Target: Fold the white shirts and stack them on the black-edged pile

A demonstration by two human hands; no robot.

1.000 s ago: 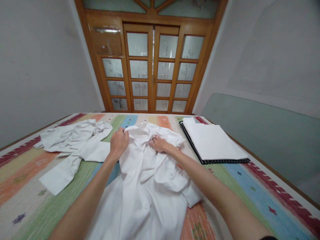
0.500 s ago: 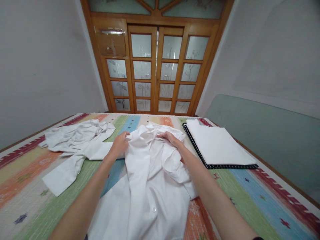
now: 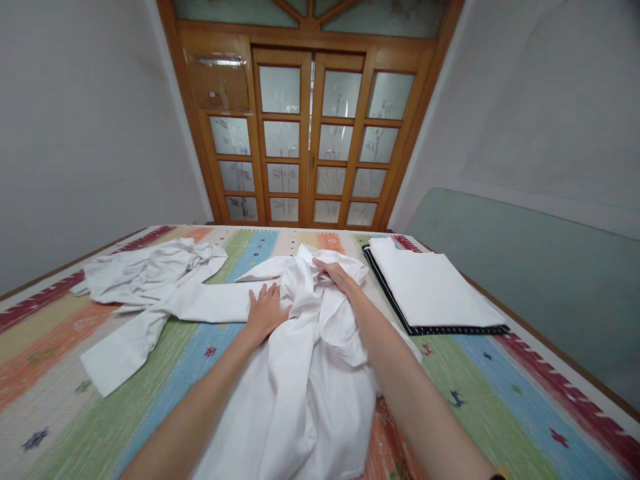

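A white button-up shirt [image 3: 295,380] lies rumpled in front of me, its bunched collar end pointing away. My left hand [image 3: 267,310] rests on its left side with the fingers spread, where a flat white sleeve [image 3: 217,303] stretches out to the left. At the collar, my right hand [image 3: 336,275] grips the fabric; its fingertips are partly hidden by folds. Loose cloth bulges beneath my right forearm.
Another crumpled white garment [image 3: 145,273] lies at the far left, its sleeve hanging toward me. On the right sits a folded white cloth [image 3: 440,287] over a black-edged one. The striped bedspread [image 3: 480,400] lies under everything; a pale green headboard [image 3: 530,267] stands at right.
My left hand has let go of the shirt's left edge and moved right and toward me, fingers now spread. The shirt's left side is gathered inward; my right hand stays at the collar.
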